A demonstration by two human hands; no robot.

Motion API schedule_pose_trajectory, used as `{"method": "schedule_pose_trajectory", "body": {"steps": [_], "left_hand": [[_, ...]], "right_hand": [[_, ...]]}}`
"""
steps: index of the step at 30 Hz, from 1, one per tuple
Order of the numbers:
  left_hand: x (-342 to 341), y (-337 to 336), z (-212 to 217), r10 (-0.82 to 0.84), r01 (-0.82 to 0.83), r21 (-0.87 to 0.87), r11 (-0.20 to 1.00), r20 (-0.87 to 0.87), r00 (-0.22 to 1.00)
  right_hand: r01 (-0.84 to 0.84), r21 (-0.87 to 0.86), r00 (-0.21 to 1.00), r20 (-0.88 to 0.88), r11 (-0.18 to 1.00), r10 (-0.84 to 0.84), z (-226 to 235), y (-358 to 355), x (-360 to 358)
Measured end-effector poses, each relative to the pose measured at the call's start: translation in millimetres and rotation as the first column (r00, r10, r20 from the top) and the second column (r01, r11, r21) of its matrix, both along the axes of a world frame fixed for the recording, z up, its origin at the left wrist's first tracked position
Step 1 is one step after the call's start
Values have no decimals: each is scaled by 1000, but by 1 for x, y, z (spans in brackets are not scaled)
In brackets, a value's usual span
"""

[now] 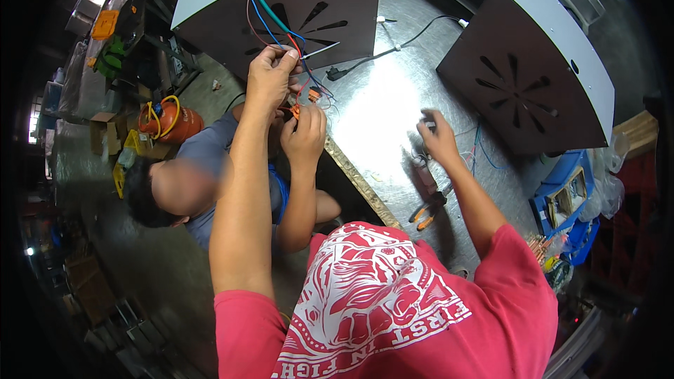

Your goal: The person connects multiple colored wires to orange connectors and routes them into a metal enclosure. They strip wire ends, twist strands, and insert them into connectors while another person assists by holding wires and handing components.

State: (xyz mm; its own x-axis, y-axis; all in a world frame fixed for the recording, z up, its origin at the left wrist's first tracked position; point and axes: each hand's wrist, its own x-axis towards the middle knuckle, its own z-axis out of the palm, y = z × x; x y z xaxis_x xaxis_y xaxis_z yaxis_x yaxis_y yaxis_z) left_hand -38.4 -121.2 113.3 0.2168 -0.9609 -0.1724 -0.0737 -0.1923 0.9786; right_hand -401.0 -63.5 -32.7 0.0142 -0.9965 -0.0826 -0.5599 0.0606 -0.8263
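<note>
Left hand [270,74] raised upper centre, fingers clamped on coloured wires [270,17]. Right hand [437,137] flat on steel table [379,112], fingers spread, pliers [428,209] near.

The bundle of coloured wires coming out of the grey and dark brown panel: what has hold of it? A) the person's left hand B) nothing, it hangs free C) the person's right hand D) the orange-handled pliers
A: the left hand is raised and pinches the bundle of coloured wires, while the right hand rests on the shiny metal table near the orange-handled pliers.
</note>
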Motion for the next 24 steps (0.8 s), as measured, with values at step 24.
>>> {"method": "schedule_pose_trajectory", "body": {"steps": [24], "left_hand": [[0,10,5,41,-41,-35,999,-13,999]], "right_hand": [[115,-151,900,-403,982,-167,-32,1,-49]]}}
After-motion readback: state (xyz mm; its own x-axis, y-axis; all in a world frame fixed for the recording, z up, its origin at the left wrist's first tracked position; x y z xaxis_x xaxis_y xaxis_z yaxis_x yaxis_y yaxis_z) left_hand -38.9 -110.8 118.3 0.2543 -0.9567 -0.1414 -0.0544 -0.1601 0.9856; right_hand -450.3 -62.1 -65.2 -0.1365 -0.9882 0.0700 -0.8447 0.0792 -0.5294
